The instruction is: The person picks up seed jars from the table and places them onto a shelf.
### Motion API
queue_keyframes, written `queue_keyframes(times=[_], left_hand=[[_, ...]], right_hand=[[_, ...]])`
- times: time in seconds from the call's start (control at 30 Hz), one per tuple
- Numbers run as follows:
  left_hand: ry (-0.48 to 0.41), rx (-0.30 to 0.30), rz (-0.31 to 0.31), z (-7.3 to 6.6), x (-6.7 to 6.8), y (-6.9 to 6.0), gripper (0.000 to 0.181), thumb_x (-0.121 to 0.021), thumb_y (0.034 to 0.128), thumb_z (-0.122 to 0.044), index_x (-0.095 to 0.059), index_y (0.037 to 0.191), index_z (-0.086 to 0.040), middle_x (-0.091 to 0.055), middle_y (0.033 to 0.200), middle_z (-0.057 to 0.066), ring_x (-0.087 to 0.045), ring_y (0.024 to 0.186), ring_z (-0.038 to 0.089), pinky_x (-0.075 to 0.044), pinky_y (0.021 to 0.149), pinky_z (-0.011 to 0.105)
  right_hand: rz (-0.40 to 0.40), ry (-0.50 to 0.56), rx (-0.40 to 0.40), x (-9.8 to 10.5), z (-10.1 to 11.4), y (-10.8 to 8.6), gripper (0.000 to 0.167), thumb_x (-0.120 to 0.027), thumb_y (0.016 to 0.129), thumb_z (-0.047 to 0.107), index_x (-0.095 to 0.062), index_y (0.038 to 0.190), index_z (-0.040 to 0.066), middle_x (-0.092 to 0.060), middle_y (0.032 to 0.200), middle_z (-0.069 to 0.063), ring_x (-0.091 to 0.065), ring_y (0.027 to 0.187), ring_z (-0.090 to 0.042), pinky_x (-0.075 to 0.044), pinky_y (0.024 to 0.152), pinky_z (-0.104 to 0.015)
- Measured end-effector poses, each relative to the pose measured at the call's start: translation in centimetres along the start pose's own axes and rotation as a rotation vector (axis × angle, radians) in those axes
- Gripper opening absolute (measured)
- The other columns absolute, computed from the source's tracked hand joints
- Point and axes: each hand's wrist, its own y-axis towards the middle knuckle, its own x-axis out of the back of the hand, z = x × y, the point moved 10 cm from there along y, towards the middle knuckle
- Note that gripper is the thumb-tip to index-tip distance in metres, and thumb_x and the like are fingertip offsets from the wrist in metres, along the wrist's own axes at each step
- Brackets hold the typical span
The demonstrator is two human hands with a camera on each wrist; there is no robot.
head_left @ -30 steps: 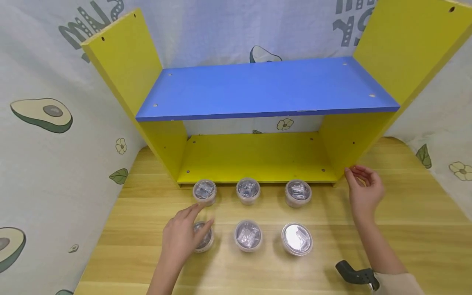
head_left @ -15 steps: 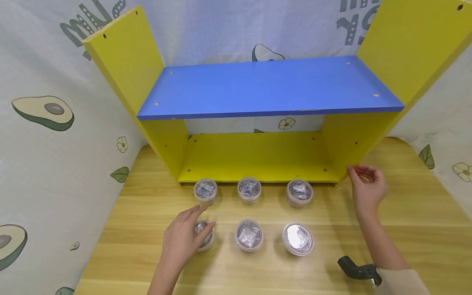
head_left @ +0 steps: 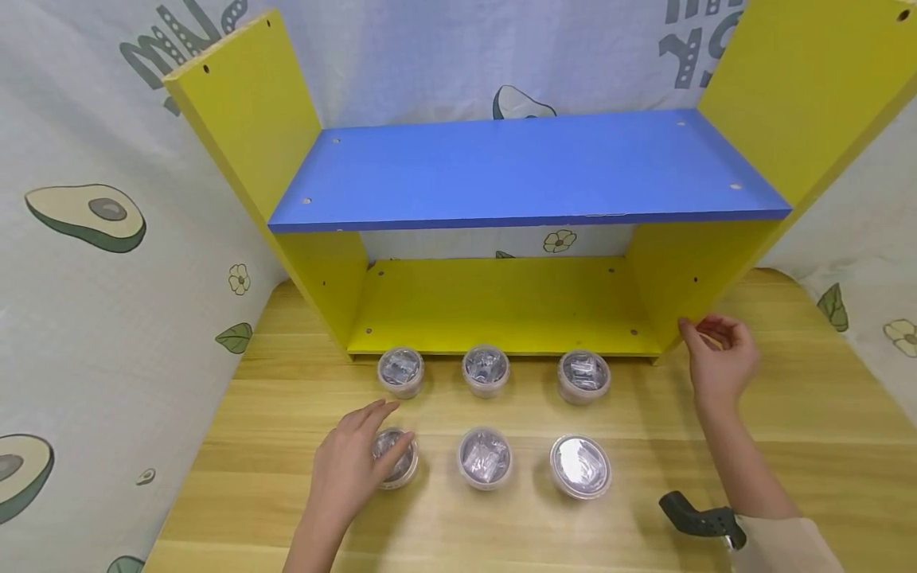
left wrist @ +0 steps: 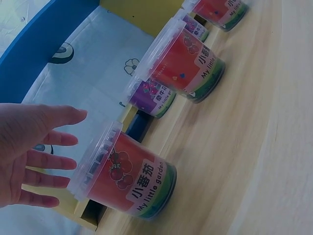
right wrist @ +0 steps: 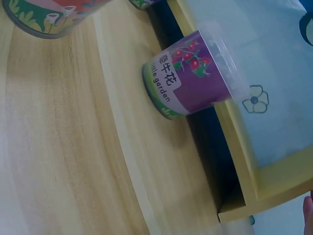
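My left hand (head_left: 351, 459) hovers with fingers spread over the front-left lidded plastic tub (head_left: 395, 460). In the left wrist view, the fingertips are close to the clear lid of that red tub (left wrist: 129, 178), labelled "My little garden" with tomatoes; contact is unclear. My right hand (head_left: 722, 360) has thumb and curled fingers at the lower front edge of the right yellow side panel (head_left: 695, 306) of the shelf unit and appears to pinch it. Only a fingertip (right wrist: 308, 213) shows in the right wrist view. Purple tub (right wrist: 195, 73) stands in the back row.
Two rows of tubs stand on the wooden table (head_left: 544, 541); the front row includes the middle tub (head_left: 484, 458) and right tub (head_left: 580, 466). Behind them rises the yellow unit with its blue shelf (head_left: 530, 171) and yellow base (head_left: 494, 306). A printed cloth (head_left: 93, 334) hangs around.
The whole scene drifts slightly right in the view. Both hands stay almost where they were; the left thumb shifts a little over the front-left tub. The tubs stay put.
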Motion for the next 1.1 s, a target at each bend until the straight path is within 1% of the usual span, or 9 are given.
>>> queue_keyframes(times=[0.13, 0.2, 0.3, 0.4, 0.5, 0.63, 0.8, 0.87, 1.1], left_hand=[[0.0, 0.023, 0.049, 0.2, -0.4, -0.1, 0.05, -0.074, 0.072, -0.044, -0.065, 0.114, -0.018, -0.066, 0.111, 0.003, -0.06, 0.102, 0.025, -0.051, 0.076, 0.045], [0.003, 0.025, 0.075, 0.2, -0.7, -0.2, 0.052, -0.076, 0.0693, -0.045, -0.065, 0.113, -0.018, -0.066, 0.111, 0.001, -0.06, 0.103, 0.025, -0.051, 0.076, 0.045], [0.008, 0.029, 0.107, 0.2, -1.1, -0.3, 0.055, -0.078, 0.0662, -0.045, -0.065, 0.112, -0.018, -0.065, 0.112, 0.001, -0.059, 0.104, 0.024, -0.051, 0.076, 0.045], [0.002, 0.043, 0.139, 0.3, -1.6, -0.4, 0.055, -0.078, 0.0659, -0.045, -0.065, 0.113, -0.019, -0.064, 0.114, 0.001, -0.058, 0.105, 0.024, -0.051, 0.075, 0.047], [-0.011, 0.068, 0.174, 0.3, -2.1, -0.5, 0.056, -0.078, 0.0653, -0.045, -0.064, 0.114, -0.021, -0.063, 0.114, 0.0, -0.058, 0.104, 0.024, -0.051, 0.073, 0.049], [-0.009, 0.07, 0.208, 0.2, -2.6, -0.7, 0.058, -0.079, 0.063, -0.046, -0.064, 0.113, -0.021, -0.063, 0.114, 0.0, -0.059, 0.103, 0.025, -0.051, 0.069, 0.049], [0.012, 0.052, 0.209, -0.1, -2.6, -0.9, 0.059, -0.079, 0.0624, -0.046, -0.064, 0.113, -0.021, -0.062, 0.114, 0.001, -0.059, 0.101, 0.024, -0.051, 0.066, 0.048], [0.013, 0.048, 0.208, -0.2, -2.5, -1.0, 0.059, -0.08, 0.0626, -0.044, -0.063, 0.114, -0.021, -0.062, 0.115, 0.002, -0.059, 0.102, 0.024, -0.051, 0.066, 0.048], [-0.023, 0.036, 0.19, 0.0, -2.1, -1.5, 0.06, -0.083, 0.06, -0.036, -0.063, 0.114, -0.018, -0.061, 0.117, 0.006, -0.058, 0.105, 0.026, -0.051, 0.072, 0.049]], right_hand=[[0.015, 0.05, -0.055, -0.4, -0.1, 0.1, 0.024, -0.072, 0.069, -0.009, -0.06, 0.078, 0.01, -0.061, 0.076, 0.003, -0.06, 0.068, -0.002, -0.048, 0.063, -0.008], [0.021, 0.051, -0.082, -0.6, -0.3, 0.1, 0.024, -0.072, 0.068, -0.009, -0.062, 0.077, 0.01, -0.062, 0.076, 0.003, -0.061, 0.068, -0.002, -0.048, 0.062, -0.008], [0.036, -0.014, -0.108, -0.8, -0.5, 0.1, 0.023, -0.074, 0.069, -0.006, -0.064, 0.079, 0.013, -0.062, 0.076, 0.006, -0.061, 0.069, 0.0, -0.046, 0.06, -0.007], [0.05, -0.102, -0.123, -1.0, -0.7, 0.2, 0.022, -0.075, 0.07, -0.001, -0.064, 0.079, 0.016, -0.06, 0.077, 0.008, -0.059, 0.071, 0.001, -0.044, 0.06, -0.006], [0.066, -0.167, -0.134, -1.1, -1.0, 0.4, 0.021, -0.075, 0.072, 0.002, -0.064, 0.081, 0.018, -0.059, 0.077, 0.01, -0.057, 0.072, 0.002, -0.043, 0.061, -0.006], [0.09, -0.243, -0.143, -1.4, -1.1, 0.7, 0.021, -0.074, 0.074, 0.005, -0.063, 0.084, 0.021, -0.06, 0.078, 0.014, -0.056, 0.074, 0.003, -0.042, 0.064, -0.007], [0.105, -0.276, -0.169, -1.5, -1.3, 0.9, 0.02, -0.073, 0.075, 0.007, -0.062, 0.083, 0.021, -0.059, 0.079, 0.015, -0.055, 0.075, 0.003, -0.042, 0.063, -0.006], [0.106, -0.294, -0.166, -1.5, -1.3, 0.9, 0.019, -0.072, 0.076, 0.007, -0.061, 0.082, 0.022, -0.058, 0.078, 0.015, -0.055, 0.075, 0.004, -0.041, 0.064, -0.006], [0.106, -0.275, -0.143, -1.5, -1.3, 1.0, 0.019, -0.071, 0.077, 0.007, -0.062, 0.084, 0.022, -0.059, 0.08, 0.017, -0.056, 0.075, 0.005, -0.041, 0.068, -0.006]])
